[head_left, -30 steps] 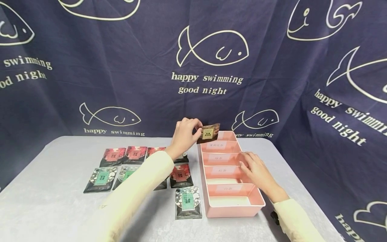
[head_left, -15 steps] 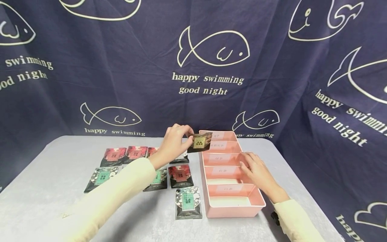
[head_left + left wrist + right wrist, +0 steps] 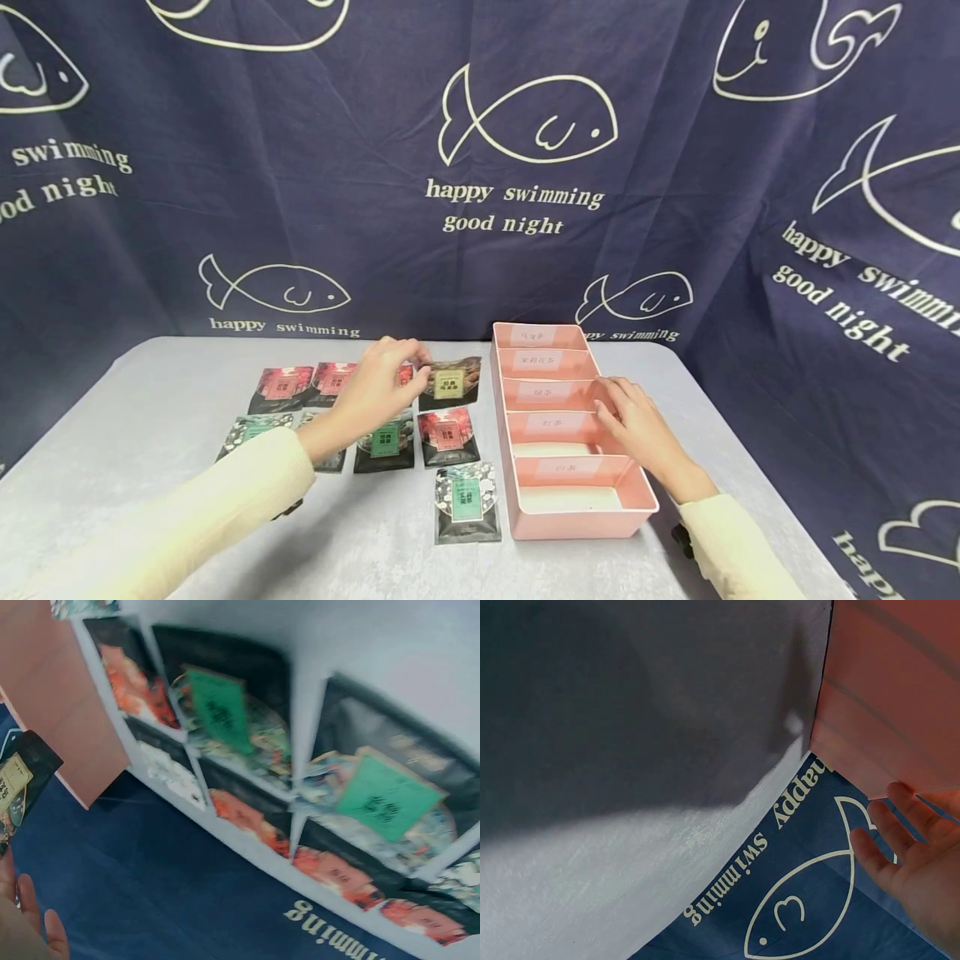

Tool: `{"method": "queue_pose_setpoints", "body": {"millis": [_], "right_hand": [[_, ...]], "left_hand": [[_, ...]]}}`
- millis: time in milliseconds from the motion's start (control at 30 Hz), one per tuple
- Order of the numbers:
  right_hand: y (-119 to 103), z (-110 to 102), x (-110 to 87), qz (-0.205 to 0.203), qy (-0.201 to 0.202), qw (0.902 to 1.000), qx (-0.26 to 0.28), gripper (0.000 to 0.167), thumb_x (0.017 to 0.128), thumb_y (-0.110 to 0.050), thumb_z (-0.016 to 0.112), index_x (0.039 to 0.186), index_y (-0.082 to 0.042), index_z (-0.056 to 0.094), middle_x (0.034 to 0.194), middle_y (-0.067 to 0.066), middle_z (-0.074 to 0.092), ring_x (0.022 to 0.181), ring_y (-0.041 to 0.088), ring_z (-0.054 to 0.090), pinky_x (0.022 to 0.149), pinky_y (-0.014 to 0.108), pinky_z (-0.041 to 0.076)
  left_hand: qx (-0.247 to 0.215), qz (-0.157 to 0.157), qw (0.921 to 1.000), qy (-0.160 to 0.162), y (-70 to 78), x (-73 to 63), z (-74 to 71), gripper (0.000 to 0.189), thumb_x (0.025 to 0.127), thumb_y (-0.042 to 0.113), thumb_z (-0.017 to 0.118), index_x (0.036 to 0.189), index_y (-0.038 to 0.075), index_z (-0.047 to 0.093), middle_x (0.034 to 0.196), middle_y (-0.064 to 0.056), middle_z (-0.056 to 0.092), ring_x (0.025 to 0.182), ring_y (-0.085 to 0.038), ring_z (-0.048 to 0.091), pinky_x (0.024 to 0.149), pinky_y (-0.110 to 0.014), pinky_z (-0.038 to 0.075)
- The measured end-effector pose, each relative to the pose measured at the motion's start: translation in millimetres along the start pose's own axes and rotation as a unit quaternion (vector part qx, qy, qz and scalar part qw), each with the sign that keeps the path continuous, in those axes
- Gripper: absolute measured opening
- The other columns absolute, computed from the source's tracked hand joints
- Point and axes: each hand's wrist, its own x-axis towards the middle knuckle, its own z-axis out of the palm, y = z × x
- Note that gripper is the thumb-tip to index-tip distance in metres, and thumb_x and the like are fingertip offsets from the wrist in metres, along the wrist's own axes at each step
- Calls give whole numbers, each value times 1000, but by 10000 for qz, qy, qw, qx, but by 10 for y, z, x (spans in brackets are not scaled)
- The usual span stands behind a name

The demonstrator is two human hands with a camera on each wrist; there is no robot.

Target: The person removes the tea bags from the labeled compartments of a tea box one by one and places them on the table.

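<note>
My left hand (image 3: 386,379) pinches a dark brown tea packet (image 3: 450,383) with a yellow-gold label by its left edge. In the left wrist view, the same packet (image 3: 21,784) is raised at the left, above the fingertips. In the head view it covers a packet in the back row. My right hand (image 3: 637,425) rests on the right rim of a long pink divided box (image 3: 581,525). In the right wrist view, the right hand's fingers (image 3: 889,825) are loosely extended beside the box's outer wall (image 3: 900,712).
Red-labelled packets (image 3: 281,387) and green-labelled packets (image 3: 385,442) lie left of the box, partly behind the left arm. Another red packet (image 3: 448,437) and a green-labelled floral one (image 3: 467,504) lie close to the box. Paper labels (image 3: 552,423) mark its compartments. A dark fish-print cloth (image 3: 375,167) hangs behind.
My left hand has carried the brown packet left and down, from over the box's far end to above the back row of packets. The right hand and box have stayed put.
</note>
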Motion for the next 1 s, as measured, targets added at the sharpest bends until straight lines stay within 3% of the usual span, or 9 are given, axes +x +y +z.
{"method": "queue_pose_setpoints", "body": {"millis": [167,467,667,1000], "right_hand": [[4,6,4,-20,24,10000,-1,41,88,-17,54,122,5,51,116,19,54,107,35,48,91,53,36],[-1,7,7,-25,41,10000,7,40,88,-17,54,121,5,51,116,19,54,109,36,48,91,53,35],[-2,6,1,-19,34,10000,2,40,88,-17,54,121,5,51,116,19,54,109,36,48,91,53,35],[-2,-4,-2,2,12,10000,9,41,88,-17,54,122,4,51,117,19,54,109,36,47,92,53,35]], "left_hand": [[-48,-22,9999,-115,-64,-192,-73,5,82,16,62,87,19,61,86,7,64,88,-14,54,84,-41,41],[-63,82,9997,-208,-142,-497,-141,11,79,12,65,82,21,61,73,15,59,78,-11,55,75,-34,42],[76,49,9992,-379,-131,-681,-164,15,76,12,67,83,23,60,75,17,57,74,-7,55,71,-29,44],[-9,-54,9979,-641,-125,-916,-224,24,71,9,69,79,28,57,74,20,53,76,-1,50,76,-34,41]]}}
